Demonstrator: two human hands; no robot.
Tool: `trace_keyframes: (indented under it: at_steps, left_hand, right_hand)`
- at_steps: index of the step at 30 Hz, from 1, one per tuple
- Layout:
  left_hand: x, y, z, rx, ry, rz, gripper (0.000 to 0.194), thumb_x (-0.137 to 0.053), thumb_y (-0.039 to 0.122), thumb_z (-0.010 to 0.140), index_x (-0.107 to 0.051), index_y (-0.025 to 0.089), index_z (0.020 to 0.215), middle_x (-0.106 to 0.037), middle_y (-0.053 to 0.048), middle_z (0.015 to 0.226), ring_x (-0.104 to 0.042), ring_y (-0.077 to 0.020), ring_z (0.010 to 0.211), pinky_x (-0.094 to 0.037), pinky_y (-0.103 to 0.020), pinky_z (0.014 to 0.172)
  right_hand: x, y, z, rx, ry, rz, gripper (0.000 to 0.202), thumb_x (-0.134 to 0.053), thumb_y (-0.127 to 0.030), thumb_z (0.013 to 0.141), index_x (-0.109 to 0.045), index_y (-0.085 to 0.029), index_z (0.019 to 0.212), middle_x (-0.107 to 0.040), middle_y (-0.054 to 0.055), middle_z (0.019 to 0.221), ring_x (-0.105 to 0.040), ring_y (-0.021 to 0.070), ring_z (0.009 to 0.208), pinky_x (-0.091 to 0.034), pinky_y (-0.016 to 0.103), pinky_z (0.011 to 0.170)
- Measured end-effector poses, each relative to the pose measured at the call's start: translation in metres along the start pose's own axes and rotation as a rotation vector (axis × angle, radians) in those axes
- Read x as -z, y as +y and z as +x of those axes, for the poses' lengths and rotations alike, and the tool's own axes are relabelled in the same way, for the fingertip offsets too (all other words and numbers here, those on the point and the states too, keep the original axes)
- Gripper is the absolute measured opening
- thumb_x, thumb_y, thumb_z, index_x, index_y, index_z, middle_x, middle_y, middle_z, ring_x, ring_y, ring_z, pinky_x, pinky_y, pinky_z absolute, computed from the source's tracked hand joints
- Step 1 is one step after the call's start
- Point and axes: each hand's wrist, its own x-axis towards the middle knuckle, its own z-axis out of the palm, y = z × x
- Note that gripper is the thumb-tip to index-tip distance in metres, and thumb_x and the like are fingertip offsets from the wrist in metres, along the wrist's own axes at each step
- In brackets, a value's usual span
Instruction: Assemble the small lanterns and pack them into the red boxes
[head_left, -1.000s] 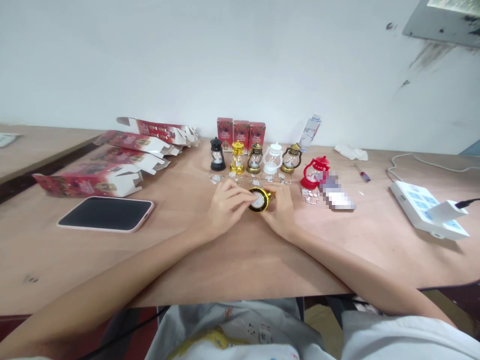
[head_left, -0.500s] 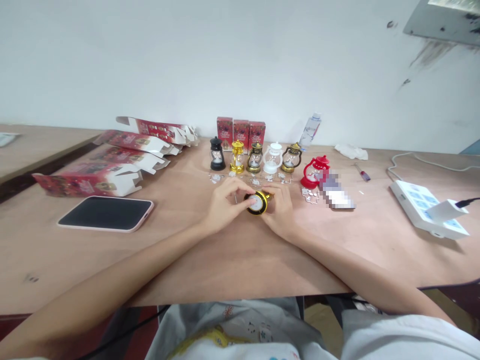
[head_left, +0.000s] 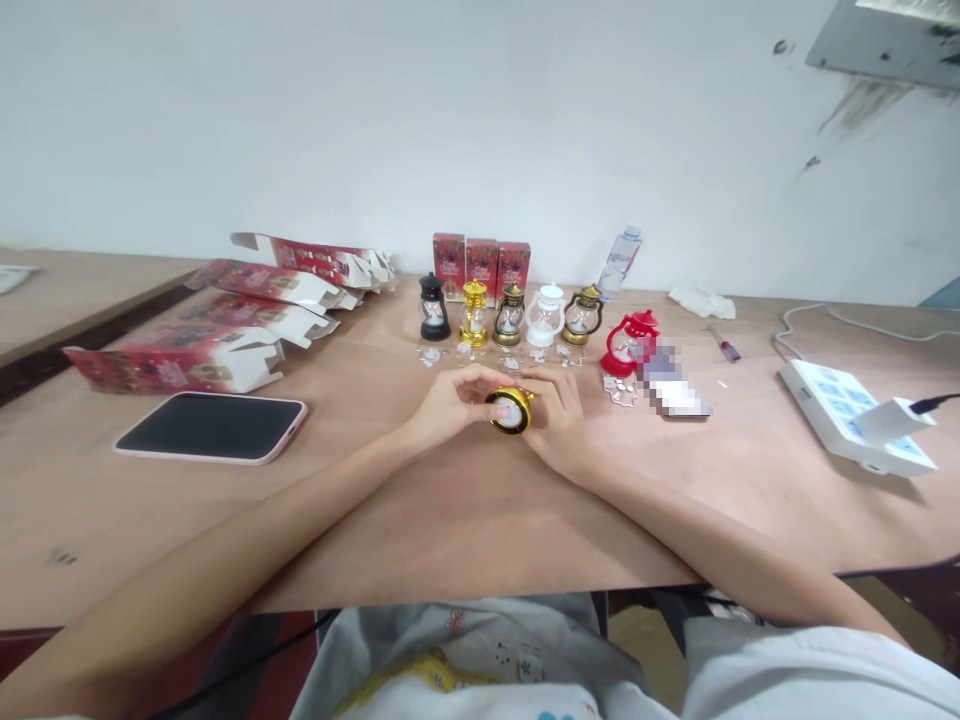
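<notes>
Between my two hands a small gold lantern [head_left: 510, 411] lies tipped over, its round base with a black ring and white centre facing me. My left hand [head_left: 448, 405] is closed on its left side, the thumb pressed on the white centre. My right hand [head_left: 556, 415] closes round the lantern's other end, and its fingers hide most of the body. Behind the hands stands a row of small lanterns: a black one [head_left: 433, 310], a gold one [head_left: 474, 315], a white one [head_left: 546, 318] and two bronze ones. A red lantern [head_left: 628, 342] stands to the right.
Flattened red boxes [head_left: 187, 350] and a phone [head_left: 211, 427] lie on the left. Three upright red boxes [head_left: 481, 268] and a leaning bottle [head_left: 622, 258] are at the wall. A partly blurred phone [head_left: 679, 395], a screwdriver [head_left: 726, 346] and a white power strip [head_left: 847, 410] lie right.
The gold lantern has shifted slightly left and its base has turned a little. My left thumb has drawn back towards the edge of the white centre.
</notes>
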Motion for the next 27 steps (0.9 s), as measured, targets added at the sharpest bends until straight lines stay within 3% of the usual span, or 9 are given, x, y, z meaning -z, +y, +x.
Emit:
trace_keyframes:
  at_steps: [7, 10, 14, 18, 22, 27]
  left_hand:
    - [0.012, -0.01, 0.004, -0.197, 0.04, 0.171, 0.055, -0.074, 0.055, 0.066, -0.061, 0.019, 0.105, -0.063, -0.007, 0.097, -0.061, -0.0184, 0.087, -0.05, -0.032, 0.078]
    - [0.02, -0.018, 0.007, -0.248, 0.087, 0.404, 0.045, -0.065, 0.057, 0.075, -0.063, 0.019, 0.1, -0.063, -0.007, 0.097, -0.059, -0.0194, 0.088, -0.047, -0.034, 0.08]
    - [0.021, -0.026, 0.005, -0.262, -0.085, 0.755, 0.036, -0.065, 0.052, 0.079, -0.066, 0.022, 0.098, -0.064, -0.004, 0.096, -0.056, -0.0213, 0.095, -0.041, -0.037, 0.088]
    - [0.014, -0.028, -0.001, -0.259, -0.199, 1.057, 0.027, -0.061, 0.045, 0.084, -0.065, 0.022, 0.097, -0.063, -0.004, 0.1, -0.054, -0.0221, 0.099, -0.035, -0.036, 0.084]
    - [0.011, -0.027, -0.003, -0.272, -0.185, 1.21, 0.017, -0.053, 0.031, 0.092, -0.065, 0.019, 0.088, -0.063, -0.002, 0.094, -0.053, -0.019, 0.093, -0.032, -0.033, 0.079]
    - [0.01, -0.032, -0.004, -0.365, -0.134, 1.368, 0.014, -0.052, 0.022, 0.092, -0.062, 0.016, 0.084, -0.062, -0.004, 0.089, -0.052, -0.0195, 0.086, -0.031, -0.032, 0.073]
  right_hand:
    - [0.007, -0.004, 0.004, 0.014, 0.031, -0.054, 0.044, -0.058, -0.008, 0.076, -0.054, -0.031, 0.114, -0.056, 0.006, 0.12, -0.045, 0.0279, 0.116, -0.04, 0.051, 0.097]
    - [0.009, -0.003, 0.006, -0.108, 0.061, -0.076, 0.038, -0.064, -0.018, 0.077, -0.054, -0.03, 0.112, -0.055, 0.007, 0.117, -0.046, 0.0289, 0.112, -0.039, 0.052, 0.096]
    - [0.007, 0.001, 0.007, -0.327, 0.135, 0.045, 0.045, -0.07, -0.034, 0.076, -0.052, -0.027, 0.117, -0.06, 0.007, 0.111, -0.049, 0.0269, 0.106, -0.043, 0.046, 0.09]
    - [0.003, 0.001, 0.011, -0.499, 0.208, 0.313, 0.062, -0.068, -0.039, 0.077, -0.041, -0.026, 0.131, -0.05, 0.008, 0.132, -0.049, 0.0238, 0.118, -0.047, 0.039, 0.091]
    - [0.003, -0.002, 0.016, -0.624, 0.232, 0.456, 0.053, -0.065, -0.04, 0.079, -0.045, -0.025, 0.126, -0.051, 0.007, 0.131, -0.048, 0.0206, 0.123, -0.044, 0.035, 0.097]
    - [0.001, -0.002, 0.017, -0.794, 0.248, 0.594, 0.047, -0.067, -0.041, 0.075, -0.046, -0.024, 0.113, -0.056, 0.006, 0.117, -0.056, 0.0198, 0.11, -0.047, 0.037, 0.095]
